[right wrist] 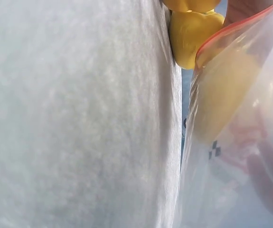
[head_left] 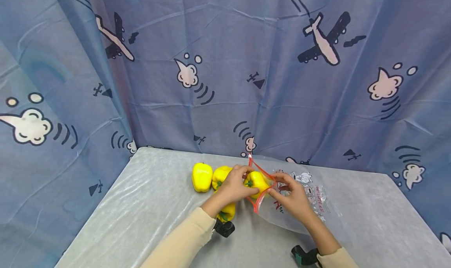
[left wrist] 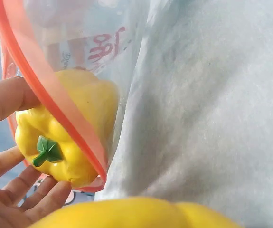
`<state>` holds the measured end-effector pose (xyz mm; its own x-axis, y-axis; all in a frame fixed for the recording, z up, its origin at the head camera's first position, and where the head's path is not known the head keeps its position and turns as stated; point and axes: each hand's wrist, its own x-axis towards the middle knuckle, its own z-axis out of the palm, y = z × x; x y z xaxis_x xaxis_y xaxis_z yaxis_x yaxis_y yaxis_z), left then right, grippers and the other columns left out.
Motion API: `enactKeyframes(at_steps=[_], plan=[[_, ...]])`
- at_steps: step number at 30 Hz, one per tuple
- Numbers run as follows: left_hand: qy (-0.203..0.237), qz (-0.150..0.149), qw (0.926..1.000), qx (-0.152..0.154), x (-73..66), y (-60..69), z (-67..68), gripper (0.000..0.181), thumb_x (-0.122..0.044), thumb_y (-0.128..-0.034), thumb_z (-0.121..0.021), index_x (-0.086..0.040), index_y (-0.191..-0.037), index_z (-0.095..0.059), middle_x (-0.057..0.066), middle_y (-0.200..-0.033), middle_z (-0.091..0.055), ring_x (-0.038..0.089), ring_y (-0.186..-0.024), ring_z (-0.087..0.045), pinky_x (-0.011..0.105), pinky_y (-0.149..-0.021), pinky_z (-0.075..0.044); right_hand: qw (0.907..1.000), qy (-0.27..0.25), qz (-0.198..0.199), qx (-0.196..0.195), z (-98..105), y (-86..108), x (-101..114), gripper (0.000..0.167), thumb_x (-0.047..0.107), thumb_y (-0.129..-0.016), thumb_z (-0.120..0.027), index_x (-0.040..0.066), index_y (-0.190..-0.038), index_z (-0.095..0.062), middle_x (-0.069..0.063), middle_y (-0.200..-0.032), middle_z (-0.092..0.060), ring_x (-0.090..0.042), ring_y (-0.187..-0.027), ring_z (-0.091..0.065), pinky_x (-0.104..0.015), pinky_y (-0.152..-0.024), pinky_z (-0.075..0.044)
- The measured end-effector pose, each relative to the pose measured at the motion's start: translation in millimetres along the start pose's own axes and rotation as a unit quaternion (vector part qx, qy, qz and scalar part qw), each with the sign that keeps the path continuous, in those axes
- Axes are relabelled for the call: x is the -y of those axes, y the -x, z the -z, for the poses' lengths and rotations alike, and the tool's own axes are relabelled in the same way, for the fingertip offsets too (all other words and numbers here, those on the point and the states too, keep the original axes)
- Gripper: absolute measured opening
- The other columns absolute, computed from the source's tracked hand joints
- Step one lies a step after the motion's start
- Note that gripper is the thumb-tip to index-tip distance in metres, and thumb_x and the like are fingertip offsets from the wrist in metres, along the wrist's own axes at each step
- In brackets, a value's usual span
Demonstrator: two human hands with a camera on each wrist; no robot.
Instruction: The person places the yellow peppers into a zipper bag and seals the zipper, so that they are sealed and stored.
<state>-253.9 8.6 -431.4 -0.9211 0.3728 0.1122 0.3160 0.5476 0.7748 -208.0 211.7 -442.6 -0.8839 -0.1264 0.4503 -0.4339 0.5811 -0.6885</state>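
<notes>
A yellow bell pepper [head_left: 258,180] with a green stem sits partly inside the mouth of a clear zip bag [head_left: 292,221] with a red-orange zip edge. My left hand [head_left: 233,186] grips this pepper by its stem end, thumb on one side and fingers on the other. In the left wrist view the pepper [left wrist: 81,159] lies within the bag's rim, stem facing out. My right hand [head_left: 295,199] pinches the bag's edge on the far side of the pepper. In the right wrist view its fingers [right wrist: 264,178] show blurred through the plastic.
Just left of the bag, several more yellow bell peppers [head_left: 202,177] stand close together, partly hidden by my left hand and forearm. A pale cloth [head_left: 151,189] covers the table. Behind it hangs a blue curtain [head_left: 218,115] printed with planes. Black wrist cameras [head_left: 224,228] sit below both hands.
</notes>
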Motion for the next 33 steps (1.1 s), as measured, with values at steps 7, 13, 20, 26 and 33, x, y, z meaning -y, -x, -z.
enactKeyframes(at_steps=[7, 13, 20, 26, 33], plan=[[0.006, 0.014, 0.9999, -0.003, 1.1, -4.9, -5.9, 0.054, -0.03, -0.0726, -0.083, -0.013, -0.119, -0.06, 0.004, -0.106, -0.056, 0.016, -0.094, -0.054, 0.025, -0.08, -0.047, 0.9999, -0.009, -0.012, 0.004, 0, -0.7, 0, 0.036, 0.013, -0.082, -0.076, 0.008, -0.116, -0.064, -0.009, -0.114, -0.067, -0.007, -0.1, -0.061, -0.031, -0.077, -0.057], [-0.014, 0.026, 0.9996, 0.004, 0.6, -7.6, -8.4, 0.054, -0.032, -0.0732, -0.082, -0.014, -0.119, -0.06, 0.002, -0.102, -0.055, 0.012, -0.09, -0.05, 0.023, -0.08, -0.046, 0.9997, -0.021, -0.013, -0.003, -2, -0.1, 0, 0.035, 0.01, -0.081, -0.076, 0.007, -0.115, -0.065, -0.01, -0.113, -0.067, -0.008, -0.1, -0.061, -0.032, -0.076, -0.057], [-0.036, 0.043, 0.9983, 0.016, 0.3, -10.5, -8.9, 0.052, -0.033, -0.0748, -0.081, -0.015, -0.119, -0.06, 0.003, -0.099, -0.054, 0.012, -0.083, -0.048, 0.022, -0.071, -0.044, 0.9995, -0.028, -0.012, -0.006, -4, -0.6, 3, 0.037, 0.008, -0.079, -0.077, 0.007, -0.115, -0.065, -0.01, -0.113, -0.068, -0.017, -0.099, -0.064, -0.035, -0.075, -0.058], [-0.047, 0.06, 0.997, 0.016, -0.2, -10.5, -10.3, 0.051, -0.036, -0.0743, -0.082, -0.017, -0.117, -0.061, 0.004, -0.096, -0.053, 0.012, -0.079, -0.047, 0.022, -0.066, -0.042, 0.9995, -0.028, -0.015, -0.005, -4, -0.6, 2, 0.035, 0.008, -0.08, -0.077, 0.007, -0.114, -0.066, -0.01, -0.112, -0.068, -0.012, -0.098, -0.064, -0.034, -0.076, -0.058], [-0.041, 0.055, 0.9976, 0.011, 0.0, -11.7, -11.6, 0.051, -0.036, -0.0738, -0.082, -0.015, -0.115, -0.062, 0.002, -0.103, -0.059, 0.011, -0.086, -0.05, 0.022, -0.075, -0.047, 0.9996, -0.027, -0.008, -0.01, -3, -0.9, 2, 0.036, 0.009, -0.08, -0.077, 0.007, -0.114, -0.066, -0.011, -0.113, -0.068, -0.009, -0.099, -0.063, -0.032, -0.074, -0.058]])
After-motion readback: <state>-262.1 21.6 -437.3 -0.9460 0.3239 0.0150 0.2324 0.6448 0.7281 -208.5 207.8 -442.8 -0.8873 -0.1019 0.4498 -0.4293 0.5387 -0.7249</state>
